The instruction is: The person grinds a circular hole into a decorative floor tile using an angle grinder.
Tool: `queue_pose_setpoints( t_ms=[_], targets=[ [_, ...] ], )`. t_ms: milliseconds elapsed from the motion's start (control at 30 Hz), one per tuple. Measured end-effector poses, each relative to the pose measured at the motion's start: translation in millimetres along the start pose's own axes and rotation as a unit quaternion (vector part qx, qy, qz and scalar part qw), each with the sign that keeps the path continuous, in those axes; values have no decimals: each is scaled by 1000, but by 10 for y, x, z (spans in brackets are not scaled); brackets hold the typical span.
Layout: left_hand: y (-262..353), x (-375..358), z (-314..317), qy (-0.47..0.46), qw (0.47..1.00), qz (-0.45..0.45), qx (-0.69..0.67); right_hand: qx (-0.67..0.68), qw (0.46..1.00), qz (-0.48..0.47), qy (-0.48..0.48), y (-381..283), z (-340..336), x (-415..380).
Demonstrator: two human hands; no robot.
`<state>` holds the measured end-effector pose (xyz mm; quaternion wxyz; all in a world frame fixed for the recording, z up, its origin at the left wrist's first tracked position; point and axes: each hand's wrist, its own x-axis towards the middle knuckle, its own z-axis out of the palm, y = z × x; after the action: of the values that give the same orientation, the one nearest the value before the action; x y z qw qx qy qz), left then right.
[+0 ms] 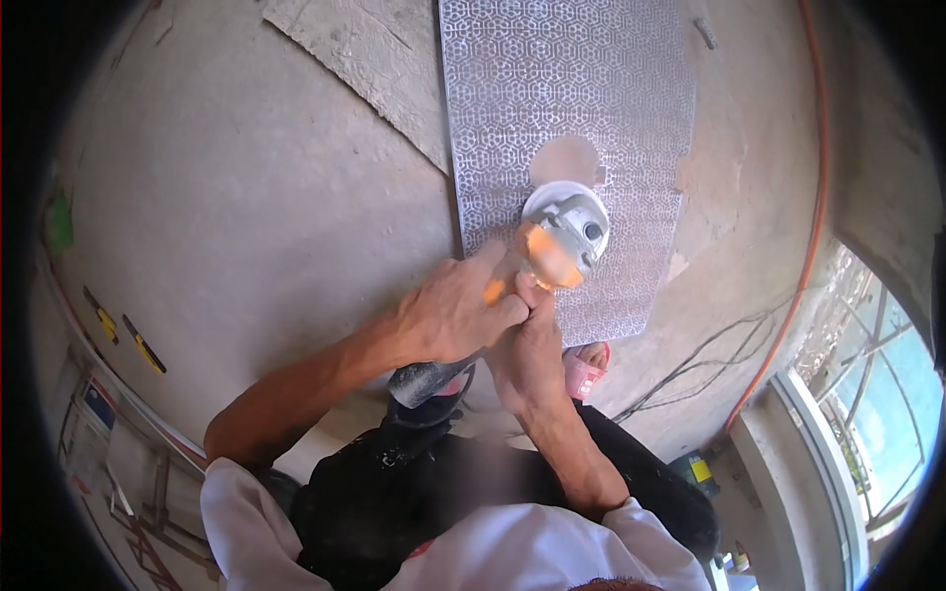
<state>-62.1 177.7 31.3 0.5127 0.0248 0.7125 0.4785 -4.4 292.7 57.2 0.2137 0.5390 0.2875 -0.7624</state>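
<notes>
Both hands are closed around an angle grinder (562, 246) with an orange and grey body. My left hand (458, 307) wraps over it from the left side. My right hand (534, 360) grips it from below, close against the left. The white guard or disc at the grinder's head lies over a patterned tile panel (552, 69). Just beyond the head is a plain brownish circle (566, 161) in the panel; whether it is a hole cannot be made out. The disc's cutting edge is hidden.
A sandal-clad foot (588, 369) stands at the panel's near edge. An orange hose (816, 177) and black cords (705, 360) run across the floor at right. Two yellow-and-black utility knives (144, 345) lie at left. A flat board (370, 64) lies beside the panel.
</notes>
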Motion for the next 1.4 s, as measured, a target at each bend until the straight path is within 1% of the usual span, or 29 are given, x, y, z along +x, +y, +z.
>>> queue_pose_setpoints(
  t_ms=[67,167,267,367,467,567,600,667,767,867,967,1067,1167,1267,1300,1367,1400],
  targets=[
    [-14,-14,52,15,1000,-10,6,1,1000,6,-13,-14,-18,-16],
    [14,-5,-1,-15,1000,-5,1,-7,1000,2,-14,-61,52,-25],
    [-22,15,60,25,999,22,-35,-4,1000,0,4,-40,19,-37],
    [-47,4,31,8,999,3,32,-11,1000,0,-3,-59,41,-11],
    [-1,-1,26,26,1000,13,-4,-11,1000,14,-10,-57,8,-19],
    [30,-23,-31,-16,999,-27,33,-17,1000,14,-4,-37,23,-15],
    [36,-24,-28,-7,999,-22,25,-14,1000,9,4,-27,26,-17],
    [35,-46,28,6,1000,-15,3,-9,1000,9,-9,-22,0,-41],
    [4,-44,16,6,999,-16,34,-16,999,11,-27,-26,10,-28],
    [24,-56,28,25,999,-4,-24,-7,999,13,-36,-1,-34,-19],
    [4,-63,-20,-17,999,-16,24,-2,999,25,-25,-4,7,-37],
    [7,-63,33,34,999,9,-15,-6,1000,24,-19,5,-15,-47],
    [-23,-84,-12,0,1000,-7,26,-12,1000,15,-23,26,14,-47],
    [-17,-77,19,31,1000,6,0,-16,999,12,-35,59,-61,-13],
    [-24,-77,24,19,1000,-2,16,-23,999,10,-46,47,-75,16],
    [-46,-66,0,5,999,-15,48,-16,1000,19,-18,11,1,-36],
    [-26,-61,-19,19,999,-10,38,-11,1000,26,-4,13,30,-54]
  ],
)
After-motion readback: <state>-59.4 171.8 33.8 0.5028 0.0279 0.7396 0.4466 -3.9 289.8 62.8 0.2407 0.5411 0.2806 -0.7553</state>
